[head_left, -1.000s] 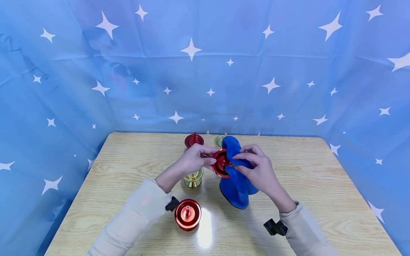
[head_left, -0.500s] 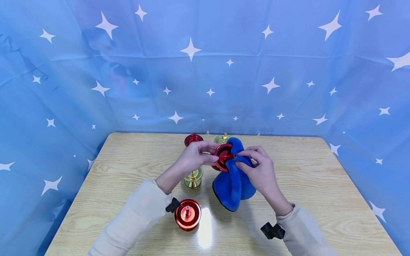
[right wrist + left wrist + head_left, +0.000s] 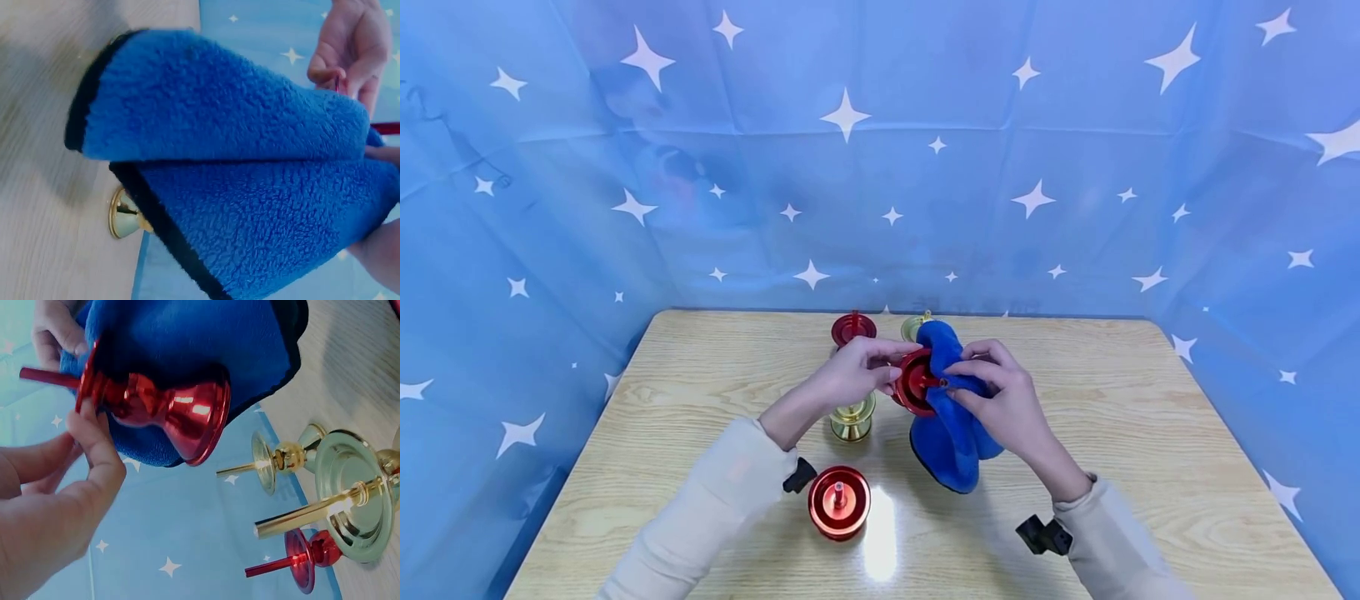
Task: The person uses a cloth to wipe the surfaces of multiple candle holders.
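Note:
A red metal candle holder (image 3: 913,392) with a thin upright tube in its dish is tilted in the air over the table. My left hand (image 3: 852,372) pinches the dish's rim between thumb and fingers. From the right, my right hand (image 3: 1006,402) grips a blue plush cloth (image 3: 946,458) and presses it to the far side of the dish, near the tube. In the left wrist view the cloth hangs behind the holder's flared base (image 3: 194,419). Folds of cloth hide most of the right hand's fingers in the right wrist view.
On the wooden table (image 3: 1120,433) stand another red candle holder (image 3: 839,504) near the front, a gold one (image 3: 852,421) under my left wrist, and a red one (image 3: 853,328) and a gold one (image 3: 913,328) at the back. A blue starry curtain (image 3: 880,183) surrounds the table.
The candle holder rose and tipped slightly, then came back down almost to its earlier place. The cloth's hanging end swung left and back right, with my right hand shifting a little along with it.

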Demonstrator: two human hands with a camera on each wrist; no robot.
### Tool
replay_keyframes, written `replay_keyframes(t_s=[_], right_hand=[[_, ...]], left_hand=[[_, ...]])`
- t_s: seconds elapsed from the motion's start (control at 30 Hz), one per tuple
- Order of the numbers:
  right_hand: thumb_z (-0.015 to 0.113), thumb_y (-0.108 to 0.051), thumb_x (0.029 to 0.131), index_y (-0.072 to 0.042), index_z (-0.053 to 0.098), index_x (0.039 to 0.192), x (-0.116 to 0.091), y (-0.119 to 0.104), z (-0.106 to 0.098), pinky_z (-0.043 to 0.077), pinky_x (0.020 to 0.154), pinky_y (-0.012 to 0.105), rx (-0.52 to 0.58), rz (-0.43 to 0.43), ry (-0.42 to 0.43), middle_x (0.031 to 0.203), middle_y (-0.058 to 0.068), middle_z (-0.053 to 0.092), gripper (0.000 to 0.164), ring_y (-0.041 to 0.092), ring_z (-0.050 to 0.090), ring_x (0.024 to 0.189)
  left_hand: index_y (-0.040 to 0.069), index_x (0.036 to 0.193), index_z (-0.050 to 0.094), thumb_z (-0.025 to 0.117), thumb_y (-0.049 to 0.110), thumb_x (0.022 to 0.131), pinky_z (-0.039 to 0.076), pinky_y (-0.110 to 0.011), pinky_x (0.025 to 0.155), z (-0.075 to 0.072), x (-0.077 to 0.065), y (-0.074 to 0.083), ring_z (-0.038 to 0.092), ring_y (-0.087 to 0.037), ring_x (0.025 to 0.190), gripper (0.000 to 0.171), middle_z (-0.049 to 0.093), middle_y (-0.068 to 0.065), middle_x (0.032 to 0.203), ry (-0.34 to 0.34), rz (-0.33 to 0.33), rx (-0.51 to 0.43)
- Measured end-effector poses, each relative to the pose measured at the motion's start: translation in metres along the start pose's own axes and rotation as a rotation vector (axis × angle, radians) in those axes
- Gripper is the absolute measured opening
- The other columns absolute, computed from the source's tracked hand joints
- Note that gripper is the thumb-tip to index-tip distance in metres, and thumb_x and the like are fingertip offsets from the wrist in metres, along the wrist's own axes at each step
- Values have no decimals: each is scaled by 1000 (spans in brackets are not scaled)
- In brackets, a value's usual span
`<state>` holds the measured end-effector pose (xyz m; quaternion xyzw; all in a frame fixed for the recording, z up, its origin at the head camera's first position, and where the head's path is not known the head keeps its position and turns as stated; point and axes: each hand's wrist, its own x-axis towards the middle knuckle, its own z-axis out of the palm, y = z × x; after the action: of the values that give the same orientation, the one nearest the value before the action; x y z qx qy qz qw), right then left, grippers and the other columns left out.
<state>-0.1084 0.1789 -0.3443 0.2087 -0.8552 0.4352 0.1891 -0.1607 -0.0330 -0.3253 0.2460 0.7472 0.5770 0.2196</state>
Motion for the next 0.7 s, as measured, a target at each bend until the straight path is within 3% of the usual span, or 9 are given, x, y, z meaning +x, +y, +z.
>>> replay_keyframes(t_s=[0.13, 0.3, 0.53, 0.7], right_hand=[[71, 7, 73, -3, 71, 89, 3, -2, -4, 44, 75, 12, 41, 92, -14, 102, 9, 55, 19, 20, 52, 93], [69, 2, 78, -2, 69, 94, 8, -3, -11, 48, 73, 16, 100, 264, -15, 105, 8, 55, 16, 18, 51, 96], [67, 2, 80, 1, 67, 97, 10, -6, -15, 49, 76, 17, 135, 291, -21, 107, 9, 54, 17, 20, 52, 96], [66, 1, 81, 2, 66, 98, 10, -7, -17, 49, 75, 17, 160, 304, -22, 107, 9, 54, 17, 21, 53, 97]], left_hand=[[2, 130, 49, 48, -4, 92, 52, -26, 71, -5, -1, 0, 62, -18, 85, 39, 59, -16, 115, -54, 32, 6], [-1, 129, 49, 57, -3, 87, 51, -31, 81, -5, -3, -3, 58, -22, 100, 43, 58, -15, 113, -40, 44, -74], [1, 134, 43, 68, -4, 77, 48, -33, 86, 2, -4, -5, 50, -27, 116, 63, 45, -14, 135, 1, 109, -94], [5, 135, 43, 70, 0, 77, 48, -30, 86, 7, -5, -3, 46, -23, 120, 64, 45, -10, 135, 32, 95, -75]])
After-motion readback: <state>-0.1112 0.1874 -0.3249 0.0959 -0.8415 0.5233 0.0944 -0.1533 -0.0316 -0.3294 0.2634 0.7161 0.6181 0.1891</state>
